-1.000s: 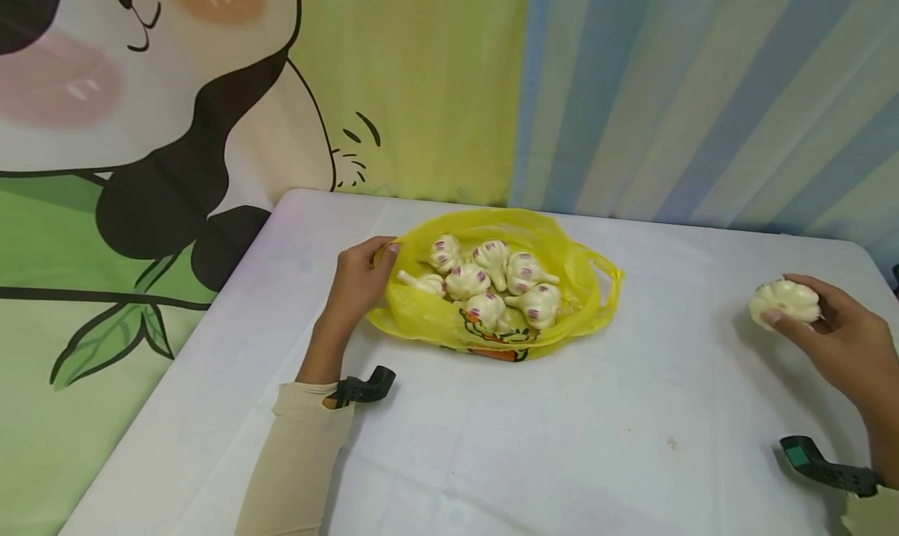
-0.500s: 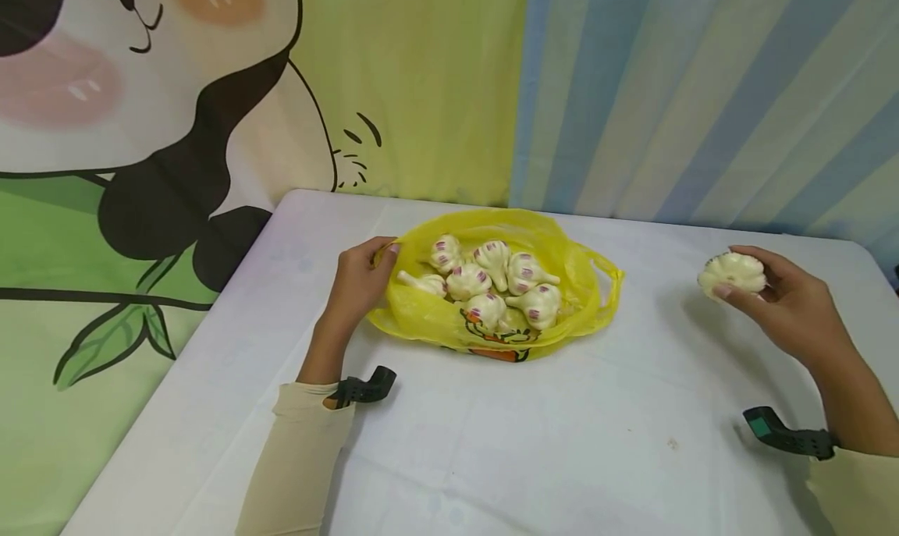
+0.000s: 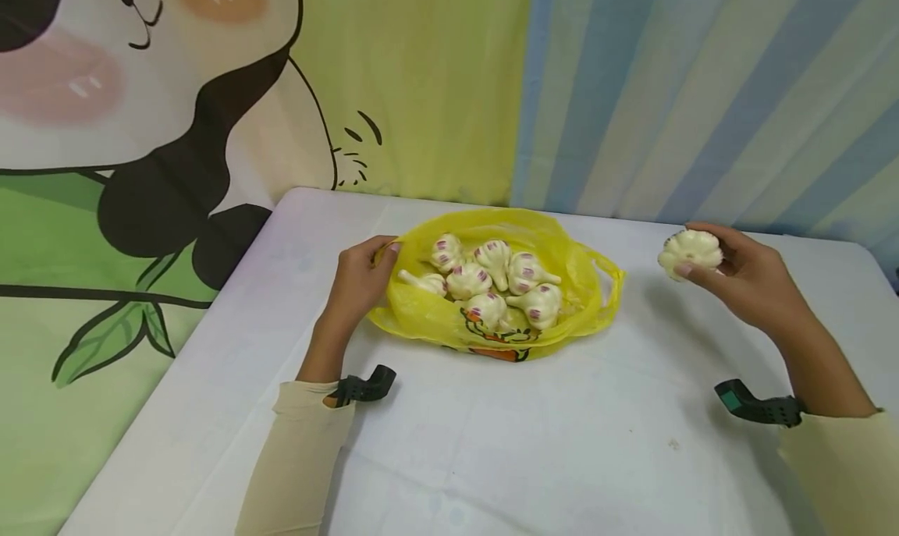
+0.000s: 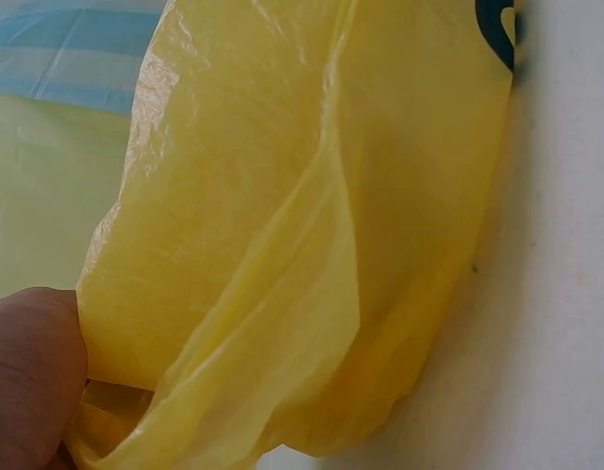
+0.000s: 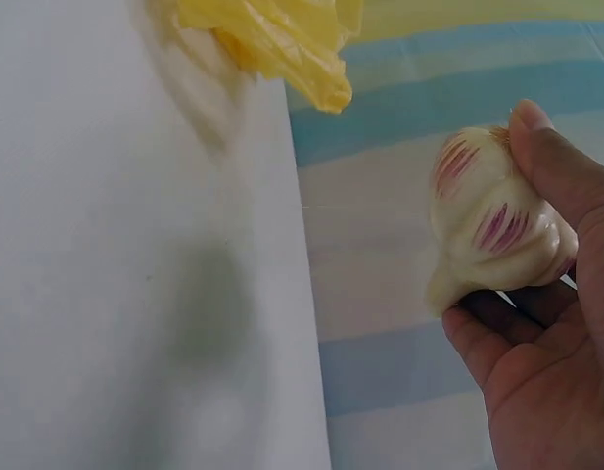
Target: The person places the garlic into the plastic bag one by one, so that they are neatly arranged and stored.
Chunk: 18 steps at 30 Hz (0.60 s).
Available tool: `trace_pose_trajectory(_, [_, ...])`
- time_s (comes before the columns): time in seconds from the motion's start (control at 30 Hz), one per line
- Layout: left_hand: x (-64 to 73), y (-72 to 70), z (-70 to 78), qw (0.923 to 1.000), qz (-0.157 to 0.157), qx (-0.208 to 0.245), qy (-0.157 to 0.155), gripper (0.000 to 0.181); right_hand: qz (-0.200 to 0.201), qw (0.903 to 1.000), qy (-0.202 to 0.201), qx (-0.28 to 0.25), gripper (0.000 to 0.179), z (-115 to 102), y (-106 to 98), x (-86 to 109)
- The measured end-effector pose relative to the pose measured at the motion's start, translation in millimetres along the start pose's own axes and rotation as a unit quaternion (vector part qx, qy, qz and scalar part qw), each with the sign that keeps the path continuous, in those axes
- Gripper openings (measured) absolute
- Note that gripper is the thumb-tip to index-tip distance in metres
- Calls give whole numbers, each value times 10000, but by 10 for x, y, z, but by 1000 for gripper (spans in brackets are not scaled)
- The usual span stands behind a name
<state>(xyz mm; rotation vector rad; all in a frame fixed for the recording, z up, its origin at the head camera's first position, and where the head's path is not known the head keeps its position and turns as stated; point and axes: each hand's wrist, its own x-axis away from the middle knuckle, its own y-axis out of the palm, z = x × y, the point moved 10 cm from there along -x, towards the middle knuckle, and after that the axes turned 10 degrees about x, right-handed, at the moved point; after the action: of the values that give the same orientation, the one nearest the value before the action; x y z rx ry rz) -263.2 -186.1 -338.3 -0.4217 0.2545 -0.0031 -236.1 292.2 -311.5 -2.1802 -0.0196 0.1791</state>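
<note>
A yellow plastic bag (image 3: 428, 321) lies open on the table, with several white, purple-streaked garlic bulbs (image 3: 468, 281) inside. My left hand (image 3: 361, 282) pinches the bag's left edge between thumb and fingers. Up close in the left wrist view, the thumb (image 4: 32, 372) presses against the folded yellow film. To the right of the bag, my right hand (image 3: 751, 282) holds one garlic bulb (image 3: 691, 253) above the table, its root end facing the head camera. In the right wrist view that bulb's purple streaks and stem show between thumb and fingers.
The white-covered table (image 3: 534, 442) runs back to a hanging cloth (image 3: 702, 91) with stripes and a panda print. The bag's loop handle (image 3: 611, 286) sticks out on its right side, towards my right hand. A small stain (image 3: 673, 444) marks the tablecloth.
My right hand has carried the garlic bulb leftwards and slightly away from me, closer to the bag. My left hand and the bag have stayed in place.
</note>
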Motion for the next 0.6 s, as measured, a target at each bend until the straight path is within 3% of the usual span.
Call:
trace_pose_trajectory(0.17, [-11,-4,-5,10000,17,-52,-59,34,-181,9995,-250,91,57,-212,27,-139])
trace_pose_trajectory(0.6, [11,25,1,10000,-15,-12,-40,34,-633,9941,-842,-267,56,-755,211,-351])
